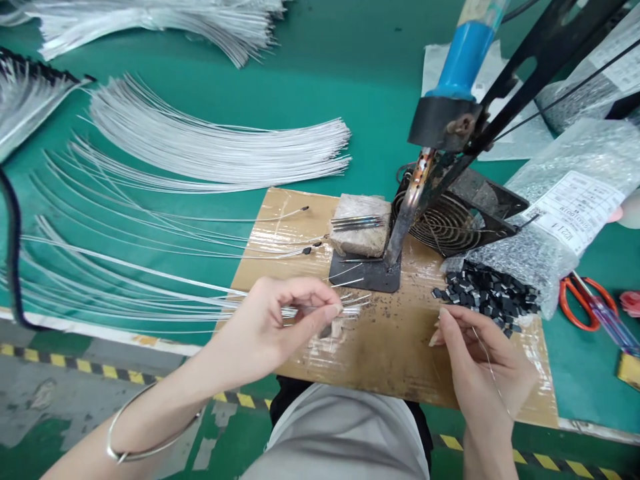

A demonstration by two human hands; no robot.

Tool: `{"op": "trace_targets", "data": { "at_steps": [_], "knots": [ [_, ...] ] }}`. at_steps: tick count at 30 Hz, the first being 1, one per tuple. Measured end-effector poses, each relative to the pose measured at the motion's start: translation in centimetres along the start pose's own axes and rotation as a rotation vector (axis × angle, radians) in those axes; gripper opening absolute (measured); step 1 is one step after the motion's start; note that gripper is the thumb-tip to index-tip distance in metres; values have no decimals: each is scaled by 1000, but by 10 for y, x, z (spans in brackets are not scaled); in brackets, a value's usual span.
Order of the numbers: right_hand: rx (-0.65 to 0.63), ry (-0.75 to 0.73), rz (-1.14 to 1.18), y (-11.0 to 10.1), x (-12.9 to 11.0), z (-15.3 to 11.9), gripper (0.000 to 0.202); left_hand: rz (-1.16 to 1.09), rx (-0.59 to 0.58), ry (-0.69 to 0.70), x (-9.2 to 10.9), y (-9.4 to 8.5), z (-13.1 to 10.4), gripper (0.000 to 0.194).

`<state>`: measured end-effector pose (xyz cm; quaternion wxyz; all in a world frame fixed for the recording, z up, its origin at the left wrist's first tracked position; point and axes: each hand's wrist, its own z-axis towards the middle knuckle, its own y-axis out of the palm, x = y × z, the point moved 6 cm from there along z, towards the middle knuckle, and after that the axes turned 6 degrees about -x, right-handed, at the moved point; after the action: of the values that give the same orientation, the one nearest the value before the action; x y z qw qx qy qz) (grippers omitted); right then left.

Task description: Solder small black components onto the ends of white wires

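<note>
My left hand (293,323) is closed in a pinch over the loose white wires (200,308), thumb against forefinger; the exact spot it grips is partly hidden. Stripped wire ends stick out just right of its fingertips. My right hand (483,357) is also pinched, and a thin silvery solder wire (487,360) runs from its fingers across the palm. Beside those fingertips lies a heap of small black connectors (493,293). A soldering iron with a blue handle (457,63) is clamped above, its tip down by a dark metal plate (373,279).
A brown cardboard sheet (410,360) covers the work spot. Behind the hands are a pale block (363,223) and a black fan (445,217). White wire bundles (225,147) lie to the left. At right are bubble-wrap bags (600,153) and orange-handled scissors (565,310).
</note>
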<state>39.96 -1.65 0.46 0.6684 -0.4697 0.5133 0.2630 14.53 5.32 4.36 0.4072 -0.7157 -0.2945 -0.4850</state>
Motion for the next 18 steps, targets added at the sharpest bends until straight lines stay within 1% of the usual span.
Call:
{"op": "trace_targets", "data": {
  "at_steps": [4, 10, 14, 18],
  "knots": [
    [-26, -24, 19, 6, -2, 0, 12, -29, 14, -17, 0, 3, 1, 16],
    [-53, -18, 12, 13, -5, 0, 16, -108, 62, -72, -9, 7, 4, 12],
    [-87, -25, 24, 18, -12, -1, 11, -140, 90, -88, -8, 9, 8, 11],
    [-63, 40, 83, 23, -21, -3, 8, -114, 103, -119, -4, 10, 11, 14]
  ]
}}
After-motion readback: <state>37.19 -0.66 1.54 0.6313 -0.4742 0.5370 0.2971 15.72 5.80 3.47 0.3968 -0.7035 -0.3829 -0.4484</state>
